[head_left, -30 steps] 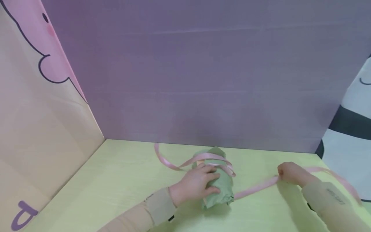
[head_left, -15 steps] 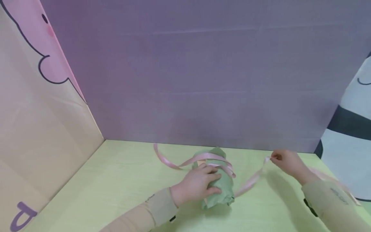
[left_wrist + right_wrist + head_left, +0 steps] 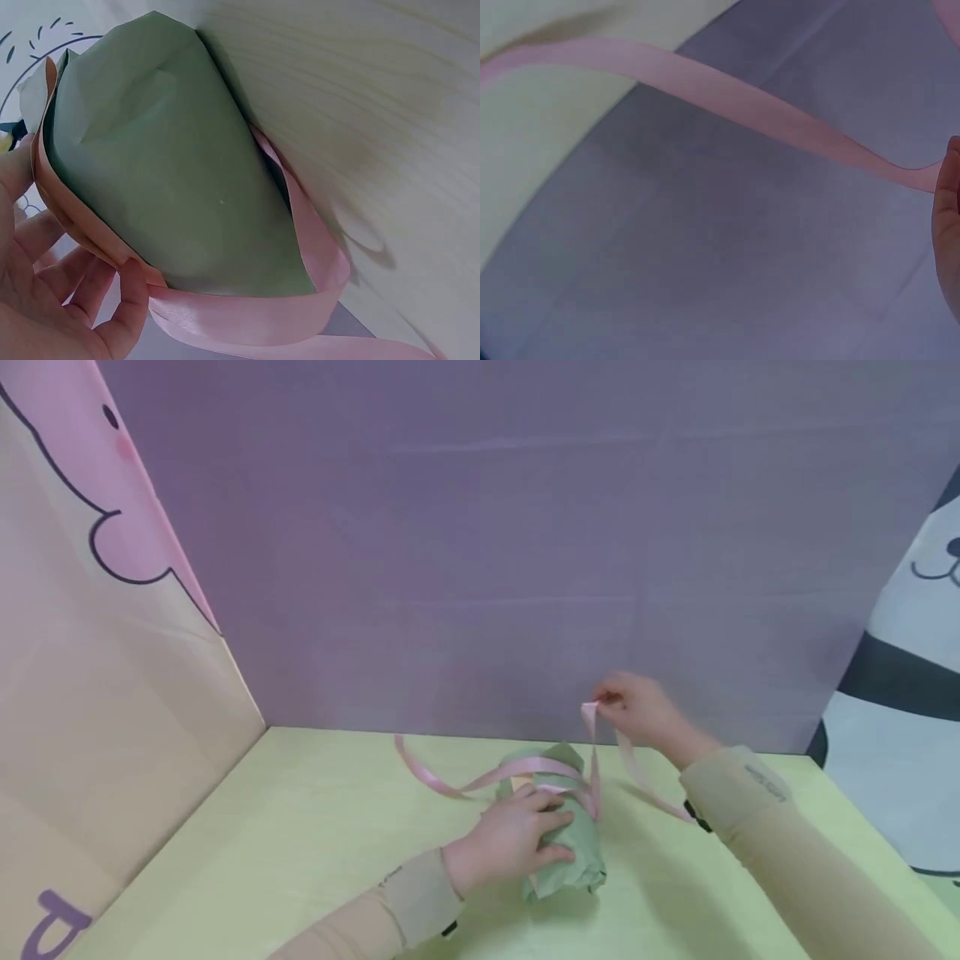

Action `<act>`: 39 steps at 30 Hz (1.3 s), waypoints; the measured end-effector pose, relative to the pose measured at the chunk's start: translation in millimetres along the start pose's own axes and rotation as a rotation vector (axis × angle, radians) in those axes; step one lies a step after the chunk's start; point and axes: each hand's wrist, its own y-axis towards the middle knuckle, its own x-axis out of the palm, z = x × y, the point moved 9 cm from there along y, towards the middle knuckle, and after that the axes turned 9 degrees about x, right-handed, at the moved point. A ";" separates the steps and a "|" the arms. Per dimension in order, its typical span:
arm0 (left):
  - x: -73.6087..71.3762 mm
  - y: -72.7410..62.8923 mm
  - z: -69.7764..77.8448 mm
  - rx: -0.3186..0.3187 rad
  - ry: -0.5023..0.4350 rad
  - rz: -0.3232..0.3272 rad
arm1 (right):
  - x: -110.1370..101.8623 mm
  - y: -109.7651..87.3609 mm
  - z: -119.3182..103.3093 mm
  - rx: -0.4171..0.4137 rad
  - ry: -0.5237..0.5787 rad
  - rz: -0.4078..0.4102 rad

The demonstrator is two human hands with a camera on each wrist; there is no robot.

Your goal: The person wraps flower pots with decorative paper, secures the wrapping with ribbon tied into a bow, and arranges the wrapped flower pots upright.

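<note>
A green paper-wrapped bundle [image 3: 576,847] lies on the table, with a peach-coloured inner layer showing along one edge in the left wrist view. My left hand [image 3: 506,837] grips its left side, thumb and fingers spread round the paper. Pink satin ribbon [image 3: 247,315] loops across the bundle's far part. Above and right of the bundle, my right hand [image 3: 637,714] pinches one length of the ribbon and holds it raised. In the right wrist view the ribbon [image 3: 720,99] trails from the fingertips. The underside of the bundle is hidden.
The ribbon's other end stretches leftward over the pale yellow table [image 3: 322,843]. A purple-grey panel [image 3: 465,568] rises behind the table. Printed side panels stand left [image 3: 135,693] and right [image 3: 900,760].
My right hand has moved left and up from the table's right side, bringing its length of ribbon above the bundle. My left hand has stayed on the bundle.
</note>
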 end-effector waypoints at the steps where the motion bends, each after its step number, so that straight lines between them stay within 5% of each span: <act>1: -0.6 -0.3 -0.3 0.006 0.005 0.009 | 4.6 7.3 -12.0 -0.030 0.000 -0.015; 7: -4.0 -1.9 -3.3 0.019 0.027 0.054 | 43.7 39.0 -80.6 -0.215 -0.011 -0.154; 14: -0.3 -5.2 -4.6 0.015 0.027 0.061 | 97.7 37.6 -145.0 -0.453 -0.132 -0.295; 20: -13.7 -9.5 1.7 0.079 0.084 0.220 | 127.1 37.1 -174.3 -0.463 -0.158 -0.493; 23: -17.4 -9.1 5.3 0.105 0.134 0.255 | 133.4 40.1 -168.3 -0.379 -0.073 -0.583; 27: -11.2 -4.3 2.5 0.065 0.080 0.151 | 130.8 42.2 -147.7 -0.245 0.083 -0.641; 30: -6.5 -2.5 0.8 0.041 0.050 0.085 | 115.4 41.9 -130.0 -0.194 0.147 -0.582; 34: -6.6 -1.7 4.2 0.060 0.056 0.072 | 85.8 33.8 -97.1 -0.130 0.193 -0.450; 39: -7.4 -1.1 3.8 0.047 0.034 0.047 | 62.6 11.9 -44.6 0.042 0.308 -0.404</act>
